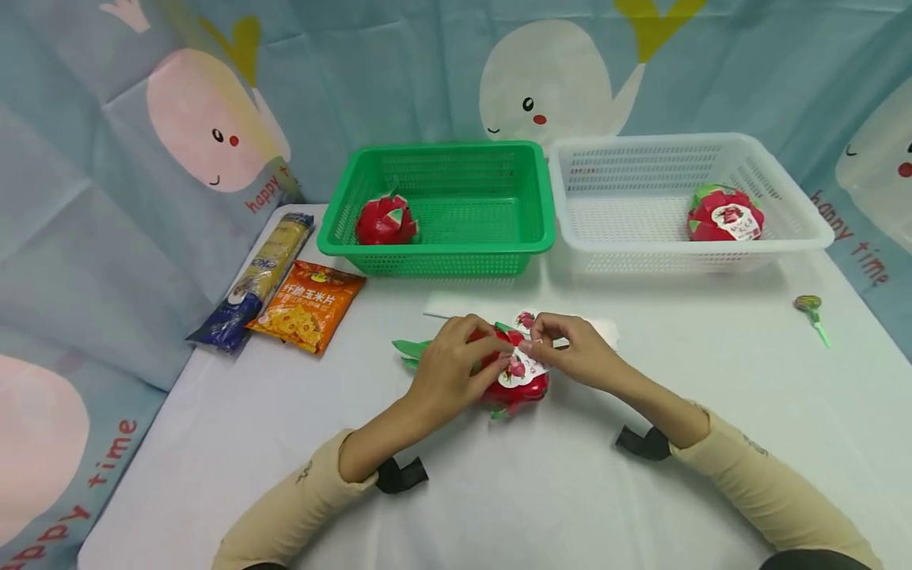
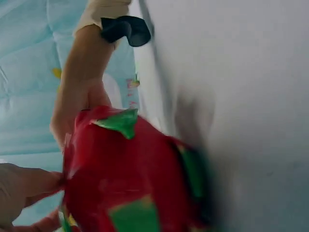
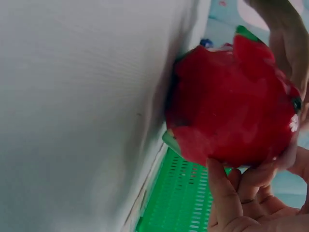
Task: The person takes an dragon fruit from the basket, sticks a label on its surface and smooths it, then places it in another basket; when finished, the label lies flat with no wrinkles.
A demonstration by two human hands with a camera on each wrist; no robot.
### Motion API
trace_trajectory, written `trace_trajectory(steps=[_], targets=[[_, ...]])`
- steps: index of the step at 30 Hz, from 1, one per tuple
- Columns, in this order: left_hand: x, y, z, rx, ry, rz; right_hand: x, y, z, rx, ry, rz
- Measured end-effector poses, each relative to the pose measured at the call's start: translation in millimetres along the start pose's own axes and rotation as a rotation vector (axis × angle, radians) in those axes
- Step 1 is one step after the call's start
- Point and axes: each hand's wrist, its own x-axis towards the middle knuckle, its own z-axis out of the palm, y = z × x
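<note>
A red toy dragon fruit (image 1: 530, 392) with green leaf tips lies on the table between both hands. On its upper face is a white sticker (image 1: 518, 374) printed with dragon fruits. The left hand (image 1: 456, 364) reaches over the fruit from the left, its thumb and forefinger at the sticker's edge. From the other side, the right hand (image 1: 577, 348) pinches the sticker's right part between thumb and forefinger. The right wrist view shows the right hand's fingers (image 3: 224, 193) beside the fruit's red side. Part of the fruit is hidden under the left hand.
A green basket (image 1: 435, 249) holds a dragon fruit (image 1: 386, 220) without a visible sticker. In the white basket (image 1: 684, 249) sits a stickered dragon fruit (image 1: 725, 215). An orange snack bag (image 1: 308, 305), a long blue-and-yellow packet (image 1: 260, 277), a lollipop (image 1: 812, 315) and a white strip (image 1: 463, 305) lie on the table.
</note>
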Motion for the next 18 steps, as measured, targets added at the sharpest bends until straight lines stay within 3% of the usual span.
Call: trace_trajectory(steps=[5,7,10,12,15,18], targets=[[-7.7,-4.7,4.1,-0.05,-0.012,0.017,-2.4,15,-1,0.102,-0.11,0.049],[-10.0,-5.2,5.3,-0.05,-0.023,0.003,-5.9,18,-2,0.069,-0.06,0.057],[-12.5,-5.7,6.9,-0.06,-0.04,-0.013,-13.3,14,0,-0.056,0.118,0.018],[-13.5,-5.8,7.0,-0.066,-0.041,-0.015,-19.1,5,5,-0.103,0.187,-0.021],[-14.1,-7.2,6.6,-0.066,-0.031,-0.016,-24.6,-2,14,-0.12,0.19,-0.052],[-14.4,-9.2,6.1,-0.055,-0.019,-0.015,-23.8,2,15,0.03,0.097,0.024]])
